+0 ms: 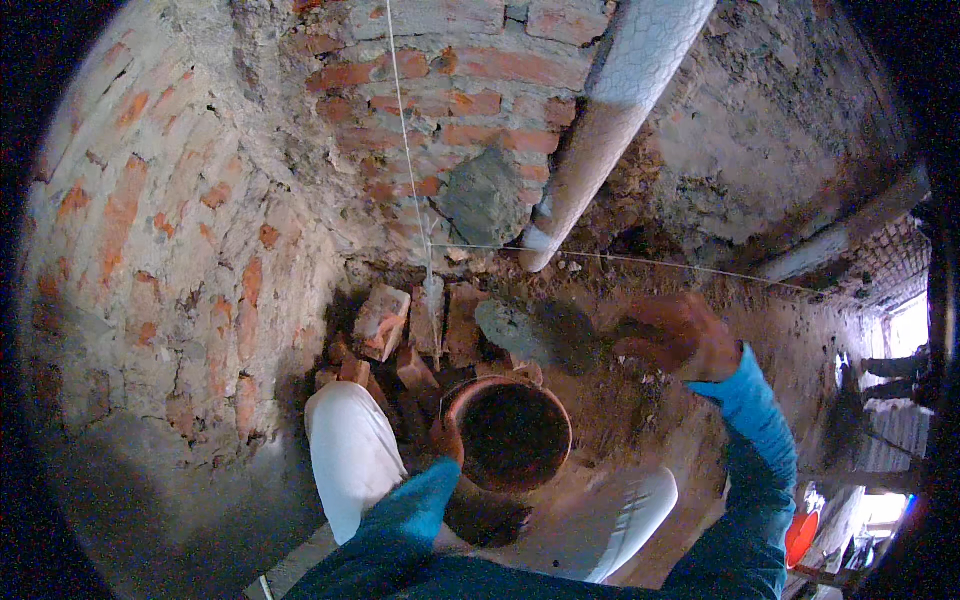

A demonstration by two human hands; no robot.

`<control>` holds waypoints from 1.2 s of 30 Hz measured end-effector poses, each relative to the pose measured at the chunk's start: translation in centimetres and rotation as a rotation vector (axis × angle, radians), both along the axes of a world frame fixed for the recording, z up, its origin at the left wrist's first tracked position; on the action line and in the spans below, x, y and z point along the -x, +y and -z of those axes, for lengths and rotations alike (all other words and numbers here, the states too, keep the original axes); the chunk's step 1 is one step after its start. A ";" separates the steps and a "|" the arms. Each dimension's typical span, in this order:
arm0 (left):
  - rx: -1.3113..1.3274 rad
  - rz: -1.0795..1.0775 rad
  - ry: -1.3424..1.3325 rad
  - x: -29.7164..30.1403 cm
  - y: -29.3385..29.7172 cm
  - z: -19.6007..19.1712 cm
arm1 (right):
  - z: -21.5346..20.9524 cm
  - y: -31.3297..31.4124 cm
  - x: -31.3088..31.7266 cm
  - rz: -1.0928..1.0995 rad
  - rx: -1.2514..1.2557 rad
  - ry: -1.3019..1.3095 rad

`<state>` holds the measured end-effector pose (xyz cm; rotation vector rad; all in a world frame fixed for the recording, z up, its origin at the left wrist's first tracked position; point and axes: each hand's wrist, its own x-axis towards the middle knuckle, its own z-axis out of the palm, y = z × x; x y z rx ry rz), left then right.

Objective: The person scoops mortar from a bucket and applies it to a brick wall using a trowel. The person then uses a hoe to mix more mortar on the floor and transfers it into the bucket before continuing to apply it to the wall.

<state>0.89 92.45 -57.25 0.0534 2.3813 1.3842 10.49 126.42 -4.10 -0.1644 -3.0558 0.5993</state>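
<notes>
The right hand (675, 335) grips a trowel (535, 333) loaded with wet mortar: heavy, soft, easily spilled, so keep it level. The left hand (447, 438) grips the pan (510, 435) rim.

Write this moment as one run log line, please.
left hand: grips bucket rim | right hand: holds trowel with mortar | ahead: brick wall

Orange-red brick wall (420, 90), seemingly rust-brown bucket (508, 435), teal sleeves (745, 410)
</notes>
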 end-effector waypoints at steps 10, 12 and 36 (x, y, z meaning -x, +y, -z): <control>0.168 0.015 0.049 -1.0 1.1 -1.7 | 0.0 6.7 13.7 -0.120 0.266 -0.497; 0.163 0.127 -0.079 -0.6 0.1 -1.8 | 0.5 7.8 16.2 -0.022 0.040 -0.214; 0.150 0.117 -0.155 0.6 -0.2 -1.5 | 23.9 -4.2 -7.9 -0.127 -0.173 -0.154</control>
